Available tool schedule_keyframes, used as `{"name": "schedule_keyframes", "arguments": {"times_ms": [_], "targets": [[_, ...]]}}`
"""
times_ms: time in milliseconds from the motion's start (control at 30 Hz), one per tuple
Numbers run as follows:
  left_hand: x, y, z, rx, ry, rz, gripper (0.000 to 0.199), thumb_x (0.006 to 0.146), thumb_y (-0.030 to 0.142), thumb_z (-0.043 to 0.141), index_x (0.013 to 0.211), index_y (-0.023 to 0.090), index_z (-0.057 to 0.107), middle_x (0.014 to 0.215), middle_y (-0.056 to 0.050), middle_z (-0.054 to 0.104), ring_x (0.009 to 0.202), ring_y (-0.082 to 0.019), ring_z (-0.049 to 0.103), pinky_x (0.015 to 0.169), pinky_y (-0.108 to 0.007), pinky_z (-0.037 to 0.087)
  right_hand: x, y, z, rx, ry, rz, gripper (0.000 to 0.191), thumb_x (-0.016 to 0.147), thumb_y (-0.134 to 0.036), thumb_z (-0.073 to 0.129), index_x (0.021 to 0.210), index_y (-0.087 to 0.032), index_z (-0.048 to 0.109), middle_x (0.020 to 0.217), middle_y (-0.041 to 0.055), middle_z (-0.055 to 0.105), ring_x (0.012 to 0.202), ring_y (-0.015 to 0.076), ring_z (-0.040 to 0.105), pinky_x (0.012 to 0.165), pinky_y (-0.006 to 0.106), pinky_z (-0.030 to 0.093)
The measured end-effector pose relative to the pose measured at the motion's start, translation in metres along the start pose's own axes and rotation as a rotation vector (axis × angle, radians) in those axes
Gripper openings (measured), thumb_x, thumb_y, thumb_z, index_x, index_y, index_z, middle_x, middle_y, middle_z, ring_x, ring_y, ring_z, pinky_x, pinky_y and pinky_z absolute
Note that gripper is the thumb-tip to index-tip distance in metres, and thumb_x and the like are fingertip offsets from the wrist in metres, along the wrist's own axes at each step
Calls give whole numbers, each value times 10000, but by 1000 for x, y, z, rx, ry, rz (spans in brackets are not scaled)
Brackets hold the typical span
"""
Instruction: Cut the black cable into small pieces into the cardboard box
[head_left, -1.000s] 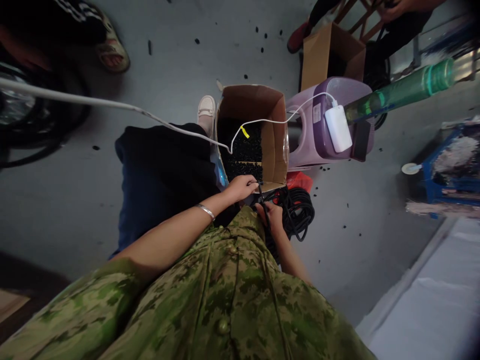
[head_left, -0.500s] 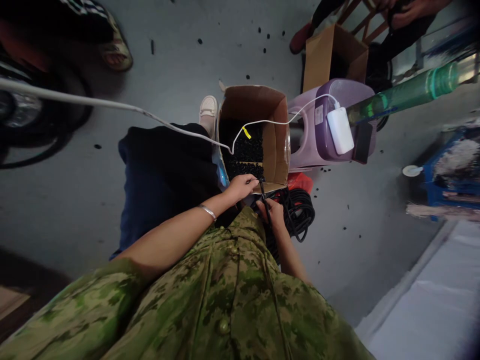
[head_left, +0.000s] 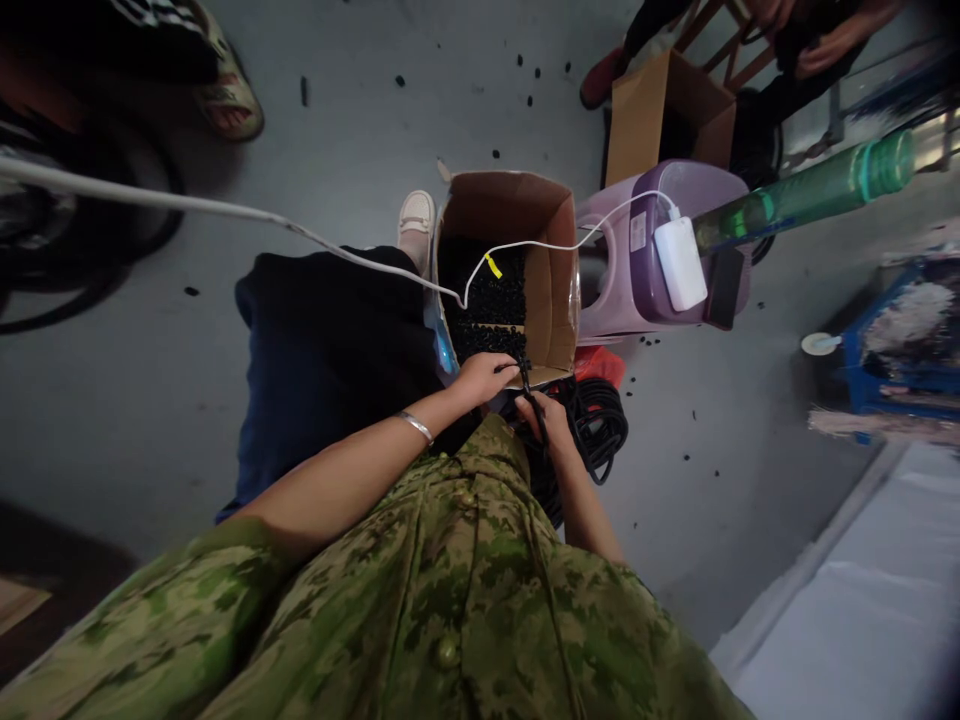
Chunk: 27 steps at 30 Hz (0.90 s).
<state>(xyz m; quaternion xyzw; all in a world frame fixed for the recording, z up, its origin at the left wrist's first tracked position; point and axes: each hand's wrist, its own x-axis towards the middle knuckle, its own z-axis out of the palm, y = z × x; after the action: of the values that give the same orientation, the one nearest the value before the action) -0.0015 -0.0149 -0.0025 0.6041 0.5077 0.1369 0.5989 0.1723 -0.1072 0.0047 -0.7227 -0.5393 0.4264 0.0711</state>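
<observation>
My left hand (head_left: pixel 486 379) is closed in a pinch at the near edge of a cardboard box (head_left: pixel 553 300), with a small bit of something black at its fingertips. Just right of it and closer to my body, my right hand (head_left: pixel 553 422) is wrapped round a slim black object (head_left: pixel 526 382). That object points up toward the box rim; its kind is too dark to make out. Inside the box lie many small black pieces (head_left: pixel 495 300). A coil of black cord (head_left: pixel 600 425) rests beside my right hand.
A white cable (head_left: pixel 300 228) crosses over the box to a white power bank (head_left: pixel 681 262) on a purple stool (head_left: pixel 652 290). A green bottle-like tube (head_left: pixel 817 190) juts out there. Another open box (head_left: pixel 637 115) stands beyond, near another person's hands. Black bits dot the floor.
The slim black object has tilted slightly and my right hand has shifted a little. My left hand stays almost in place. The other person's hands at upper right have moved.
</observation>
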Motion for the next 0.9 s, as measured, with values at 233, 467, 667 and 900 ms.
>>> {"name": "schedule_keyframes", "arguments": {"times_ms": [233,467,667,900], "targets": [[1,-2,1,30,-11,34,298,860,290,531,1013,188,766,1008,-46,766,980,-210,676,881,-284,507,5,-3,1,11,14,-16,386,845,-577,536,923,-225,673,799,15,673,718,169,578,677,252,437],[-1,2,-1,54,-17,26,285,870,277,540,1022,199,768,1067,-50,758,1003,-223,684,890,-291,505,6,-5,0,124,-4,-42,439,818,-599,539,943,-194,651,855,37,659,786,186,588,717,271,455],[-6,8,-4,73,-56,21,282,879,284,524,987,203,771,948,-33,770,891,-205,694,787,-264,511,2,-1,-1,118,-25,-3,533,821,-694,472,702,-190,595,612,0,544,606,148,509,571,244,388],[-2,5,-3,66,-40,12,299,881,292,521,996,174,771,946,-48,767,866,-202,683,782,-262,502,-1,6,4,-35,45,2,602,840,-731,398,589,-208,553,527,2,521,574,139,486,559,231,351]]}}
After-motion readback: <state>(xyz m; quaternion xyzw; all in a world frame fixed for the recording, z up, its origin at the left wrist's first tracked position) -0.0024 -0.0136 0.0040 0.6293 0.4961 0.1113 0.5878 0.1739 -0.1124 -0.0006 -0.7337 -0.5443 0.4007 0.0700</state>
